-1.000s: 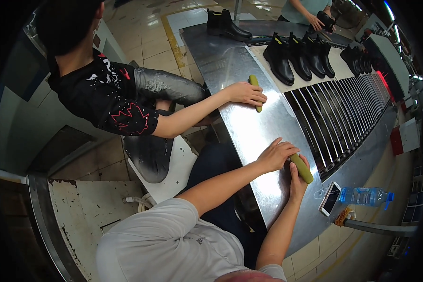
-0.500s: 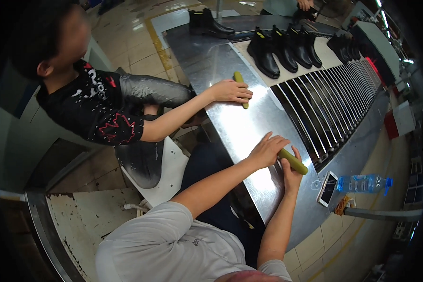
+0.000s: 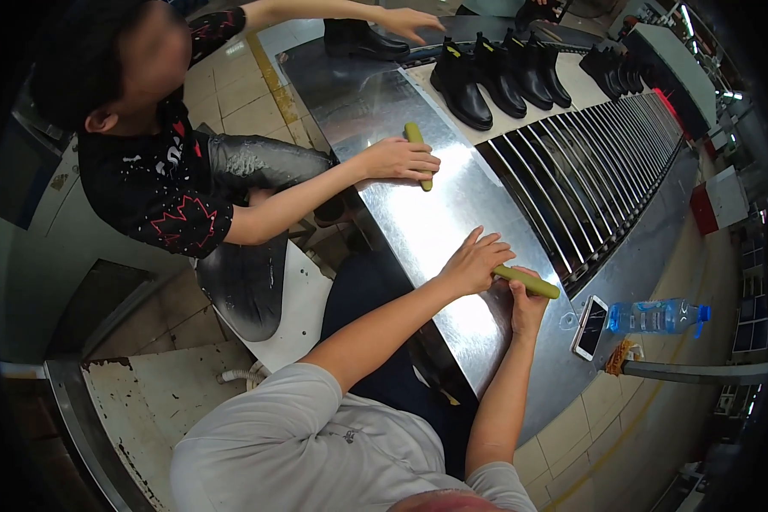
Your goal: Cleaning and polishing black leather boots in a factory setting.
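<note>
Head view, right of centre: the person's left hand (image 3: 474, 260) lies spread, fingers splayed, over one end of an olive-green stick (image 3: 529, 282) on the shiny metal counter (image 3: 418, 230), while the right hand (image 3: 525, 307) curls round it from below. Farther up, a co-worker's hand (image 3: 397, 160) covers a second green stick (image 3: 418, 154). Black boots (image 3: 495, 77) stand along the top.

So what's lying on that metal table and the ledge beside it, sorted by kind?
Olive-green rolls: 2, one under the person's left hand and right hand, one under a co-worker's hand.
Black boots clearly countable: 5; more at the far right are too crowded to count.
Phones: 1.
Water bottles: 1.
Total: 9.
</note>
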Tool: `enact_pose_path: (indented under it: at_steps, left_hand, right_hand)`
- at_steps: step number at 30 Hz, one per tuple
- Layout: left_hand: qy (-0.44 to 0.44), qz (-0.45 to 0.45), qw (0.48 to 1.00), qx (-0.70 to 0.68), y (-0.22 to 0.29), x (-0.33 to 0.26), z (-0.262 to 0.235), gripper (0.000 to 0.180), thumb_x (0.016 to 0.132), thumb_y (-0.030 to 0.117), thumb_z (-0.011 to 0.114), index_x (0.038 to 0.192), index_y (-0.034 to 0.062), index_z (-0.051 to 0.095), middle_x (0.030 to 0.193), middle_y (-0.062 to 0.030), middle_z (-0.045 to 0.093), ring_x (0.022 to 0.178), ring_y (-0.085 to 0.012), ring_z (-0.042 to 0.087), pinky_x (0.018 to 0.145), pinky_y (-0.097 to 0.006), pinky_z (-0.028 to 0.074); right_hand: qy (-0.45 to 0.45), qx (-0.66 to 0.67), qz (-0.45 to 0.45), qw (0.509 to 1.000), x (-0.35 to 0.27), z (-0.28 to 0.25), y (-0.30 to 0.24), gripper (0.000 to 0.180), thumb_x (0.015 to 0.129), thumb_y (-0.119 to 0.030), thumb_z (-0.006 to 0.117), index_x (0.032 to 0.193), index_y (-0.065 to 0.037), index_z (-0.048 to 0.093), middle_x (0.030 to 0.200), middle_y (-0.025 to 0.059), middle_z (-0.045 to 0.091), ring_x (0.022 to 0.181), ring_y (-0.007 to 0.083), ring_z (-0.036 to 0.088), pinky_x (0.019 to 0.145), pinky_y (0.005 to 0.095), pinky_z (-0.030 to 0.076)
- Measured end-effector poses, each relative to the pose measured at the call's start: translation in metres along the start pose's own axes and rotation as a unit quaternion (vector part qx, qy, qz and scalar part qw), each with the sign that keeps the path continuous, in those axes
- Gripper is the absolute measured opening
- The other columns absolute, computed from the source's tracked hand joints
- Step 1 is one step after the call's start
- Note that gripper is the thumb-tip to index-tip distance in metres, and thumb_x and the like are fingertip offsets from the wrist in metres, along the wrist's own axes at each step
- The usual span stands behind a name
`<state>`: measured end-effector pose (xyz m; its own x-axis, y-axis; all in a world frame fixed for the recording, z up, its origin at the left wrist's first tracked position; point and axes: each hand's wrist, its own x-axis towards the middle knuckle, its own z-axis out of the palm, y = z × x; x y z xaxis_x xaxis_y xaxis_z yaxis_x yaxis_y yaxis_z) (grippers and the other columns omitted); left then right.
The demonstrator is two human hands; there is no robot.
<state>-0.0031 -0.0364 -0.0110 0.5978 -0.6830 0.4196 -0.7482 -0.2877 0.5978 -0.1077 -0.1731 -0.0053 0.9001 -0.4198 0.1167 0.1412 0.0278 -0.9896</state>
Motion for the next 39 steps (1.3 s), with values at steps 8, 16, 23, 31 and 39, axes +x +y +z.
enact_pose_path:
  at_steps: [8,16,23,31,39]
  left_hand:
    - [0.001,-0.018,1.0,-0.02,-0.001,0.0,0.001,0.044,0.072,0.009,0.072,0.115,0.012,0.063,0.123,-0.0048,0.061,0.129,-0.0268,0.045,0.115,-0.05,0.022]
    - [0.0,-0.003,1.0,0.007,0.003,0.0,-0.003,0.05,0.076,0.017,0.07,0.124,0.0154,0.058,0.127,-0.0055,0.058,0.129,-0.0283,0.046,0.114,-0.051,0.022]
    - [0.009,0.005,1.0,0.005,0.005,0.001,0.0,0.043,0.083,0.013,0.06,0.126,0.0147,0.058,0.125,-0.0042,0.06,0.128,-0.0283,0.047,0.113,-0.052,0.023]
    - [-0.049,-0.007,0.999,0.007,0.007,0.002,-0.007,0.039,0.078,0.015,0.067,0.116,0.0135,0.065,0.125,-0.003,0.061,0.132,-0.0251,0.044,0.116,-0.051,0.019]
    - [-0.052,-0.019,0.998,-0.011,0.008,0.001,-0.008,0.04,0.078,0.024,0.072,0.116,0.0133,0.064,0.125,-0.0027,0.06,0.132,-0.025,0.044,0.116,-0.051,0.019]
  right_hand:
    - [-0.006,0.005,-0.014,1.0,-0.003,0.013,-0.017,0.03,0.081,-0.016,0.079,0.102,0.002,0.067,0.094,0.0057,0.067,0.085,0.0135,0.062,0.082,0.0254,0.048]
    - [0.032,-0.03,0.032,0.999,-0.004,0.016,-0.018,0.033,0.088,-0.016,0.068,0.117,0.0,0.06,0.086,0.0047,0.063,0.072,0.0105,0.058,0.071,0.0214,0.046]
    - [0.009,-0.006,-0.005,1.0,-0.003,0.011,-0.014,0.038,0.089,-0.012,0.065,0.124,0.0,0.055,0.097,0.0075,0.063,0.07,0.0109,0.057,0.072,0.0223,0.047]
    - [0.044,-0.023,-0.055,0.997,-0.001,-0.002,0.003,0.039,0.086,-0.032,0.073,0.103,0.003,0.066,0.087,0.0082,0.066,0.065,0.0125,0.058,0.064,0.0226,0.047]
    - [0.147,0.002,0.021,0.989,0.003,0.008,-0.006,0.037,0.091,-0.033,0.067,0.097,0.003,0.067,0.07,0.0042,0.061,0.054,0.0095,0.052,0.053,0.0212,0.04]
